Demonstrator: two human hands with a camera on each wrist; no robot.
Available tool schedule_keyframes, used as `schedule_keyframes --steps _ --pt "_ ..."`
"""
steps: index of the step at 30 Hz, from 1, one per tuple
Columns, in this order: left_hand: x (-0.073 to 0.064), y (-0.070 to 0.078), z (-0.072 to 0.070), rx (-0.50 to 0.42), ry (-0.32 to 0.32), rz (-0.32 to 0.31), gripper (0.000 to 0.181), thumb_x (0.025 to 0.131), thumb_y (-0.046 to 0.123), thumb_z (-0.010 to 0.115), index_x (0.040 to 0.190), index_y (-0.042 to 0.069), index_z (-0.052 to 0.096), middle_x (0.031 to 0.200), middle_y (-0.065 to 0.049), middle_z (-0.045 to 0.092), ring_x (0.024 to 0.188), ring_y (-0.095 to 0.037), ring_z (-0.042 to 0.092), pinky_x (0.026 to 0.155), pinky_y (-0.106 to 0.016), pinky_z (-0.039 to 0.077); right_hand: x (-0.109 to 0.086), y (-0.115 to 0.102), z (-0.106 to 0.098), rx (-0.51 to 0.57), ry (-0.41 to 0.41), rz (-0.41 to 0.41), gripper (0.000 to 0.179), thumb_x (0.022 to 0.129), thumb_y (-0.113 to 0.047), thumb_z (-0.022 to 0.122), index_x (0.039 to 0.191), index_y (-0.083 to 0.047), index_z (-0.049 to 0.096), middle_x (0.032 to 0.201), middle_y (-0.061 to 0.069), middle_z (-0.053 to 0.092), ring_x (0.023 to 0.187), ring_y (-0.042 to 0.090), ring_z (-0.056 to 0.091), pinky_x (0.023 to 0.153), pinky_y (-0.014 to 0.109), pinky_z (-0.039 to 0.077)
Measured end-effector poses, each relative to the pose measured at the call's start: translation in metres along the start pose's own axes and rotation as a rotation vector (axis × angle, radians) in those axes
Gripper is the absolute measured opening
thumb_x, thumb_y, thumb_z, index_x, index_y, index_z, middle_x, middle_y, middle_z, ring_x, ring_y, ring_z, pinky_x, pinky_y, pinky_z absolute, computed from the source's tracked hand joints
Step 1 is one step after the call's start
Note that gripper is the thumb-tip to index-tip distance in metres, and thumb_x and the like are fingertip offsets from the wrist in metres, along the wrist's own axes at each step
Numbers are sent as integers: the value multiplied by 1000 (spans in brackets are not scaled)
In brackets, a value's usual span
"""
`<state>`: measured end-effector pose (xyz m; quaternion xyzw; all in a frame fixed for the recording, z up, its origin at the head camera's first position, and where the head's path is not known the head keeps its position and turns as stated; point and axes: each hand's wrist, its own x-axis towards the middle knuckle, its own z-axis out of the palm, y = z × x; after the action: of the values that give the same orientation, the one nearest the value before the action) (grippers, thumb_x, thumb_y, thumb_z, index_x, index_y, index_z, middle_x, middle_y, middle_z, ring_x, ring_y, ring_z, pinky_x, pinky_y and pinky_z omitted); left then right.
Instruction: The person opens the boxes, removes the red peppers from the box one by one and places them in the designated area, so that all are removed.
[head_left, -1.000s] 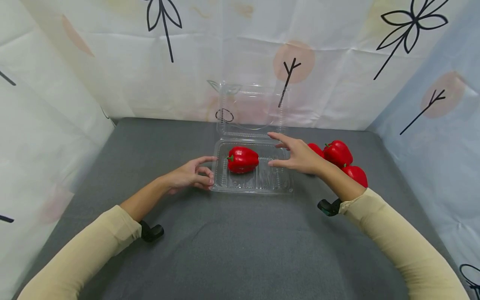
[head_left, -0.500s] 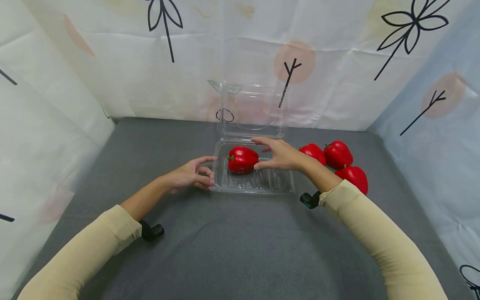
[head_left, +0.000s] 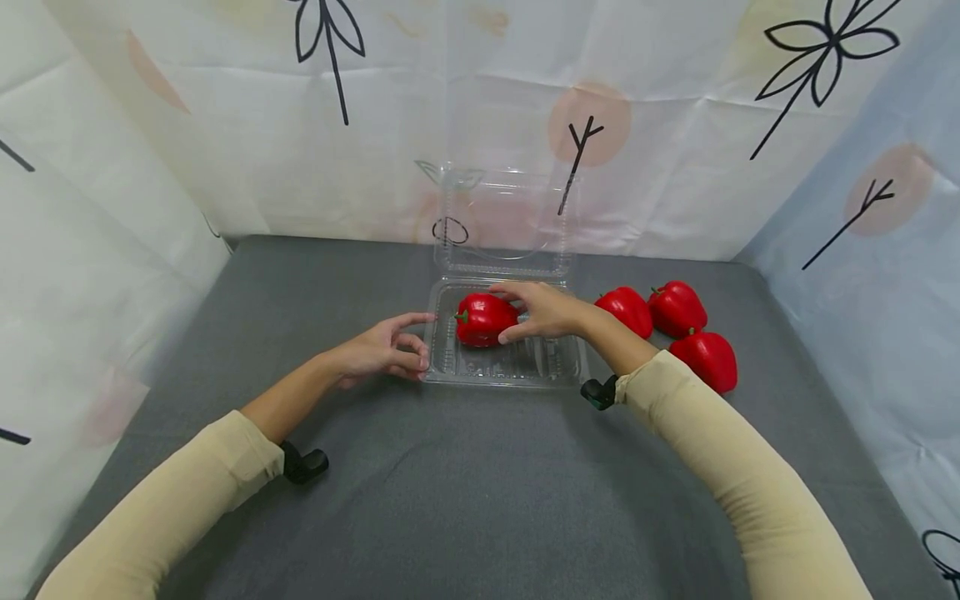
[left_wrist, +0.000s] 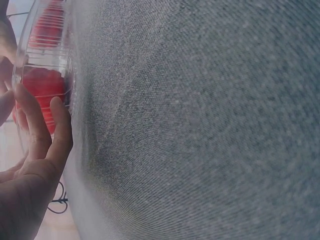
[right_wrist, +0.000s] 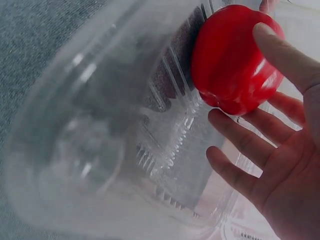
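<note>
A red bell pepper (head_left: pixel 483 320) lies on its side in a clear plastic clamshell box (head_left: pixel 510 385), its green stem toward the left. My right hand (head_left: pixel 547 310) reaches over the box and holds the pepper's right end. In the right wrist view the thumb of my right hand (right_wrist: pixel 292 165) lies on one side of the pepper (right_wrist: pixel 232 60); two fingers go behind it, and the other two fingertips stand apart below. At the box's left edge my left hand (head_left: pixel 386 346) rests its fingertips against the wall, as the left wrist view of the left hand (left_wrist: pixel 42 145) shows.
The raised clear lid (head_left: pixel 502 221) stands behind the box, in front of a patterned cloth backdrop (head_left: pixel 675 167). To the right lie three more red bell peppers, the nearest pepper (head_left: pixel 707 361) beside my right sleeve (head_left: pixel 720 450). A grey cloth (head_left: pixel 450 492) covers the table.
My right hand has moved left across the box, from its right side to the bell pepper, and its fingers have closed round the end. The left hand and the box have stayed put.
</note>
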<state>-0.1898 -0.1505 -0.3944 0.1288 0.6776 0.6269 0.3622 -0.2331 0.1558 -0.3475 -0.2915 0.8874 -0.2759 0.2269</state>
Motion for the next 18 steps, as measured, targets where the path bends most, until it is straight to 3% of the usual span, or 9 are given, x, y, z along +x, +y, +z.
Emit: schedule_keyframes --steps 11,18 --pt "-1 0 0 8 5 -3 81 93 1 66 157 11 18 93 -6 63 87 -20 64 85 -37 56 8 -2 5 -108 8 22 76 88 -17 77 151 -5 37 144 20 50 128 34 53 105 49 43" --pt "-1 1 1 3 4 -6 80 93 0 65 157 11 18 92 -6 63 86 -20 64 85 -37 56 8 -4 4 -148 12 29 73 89 -19 76 150 -6 39 142 18 53 128 33 50 108 54 36"
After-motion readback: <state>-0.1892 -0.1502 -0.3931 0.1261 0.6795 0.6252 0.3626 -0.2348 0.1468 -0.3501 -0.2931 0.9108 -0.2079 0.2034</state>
